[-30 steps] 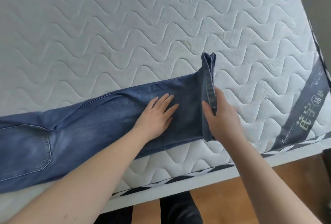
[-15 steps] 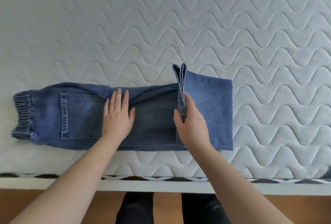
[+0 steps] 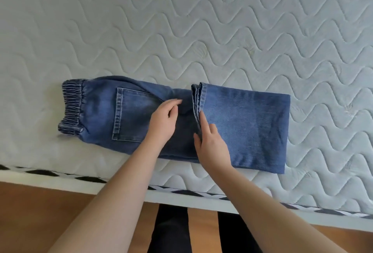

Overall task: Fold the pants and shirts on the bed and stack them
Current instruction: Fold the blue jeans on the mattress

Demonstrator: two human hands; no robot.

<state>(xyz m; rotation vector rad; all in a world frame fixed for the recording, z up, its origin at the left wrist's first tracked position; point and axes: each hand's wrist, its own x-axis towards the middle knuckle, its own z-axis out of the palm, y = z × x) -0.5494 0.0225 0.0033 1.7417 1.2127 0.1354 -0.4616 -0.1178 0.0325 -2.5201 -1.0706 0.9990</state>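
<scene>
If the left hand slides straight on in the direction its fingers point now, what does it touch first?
Most likely the stacked hem edges of the folded-back jeans leg. The left hand points up and to the right across the denim, and the hems lie just ahead, beside the right hand.

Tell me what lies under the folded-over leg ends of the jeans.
The rest of the jeans runs out from under the leg ends, lying on the mattress. The denim layers directly beneath the fold are covered.

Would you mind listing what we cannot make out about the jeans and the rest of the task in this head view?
- Shirts and any stack: none in frame, the picture's edges cut off the mattress.
- Underside of the jeans: hidden by the folded-over legs.
- Denim under the left hand and right hand: covered by them.
</scene>
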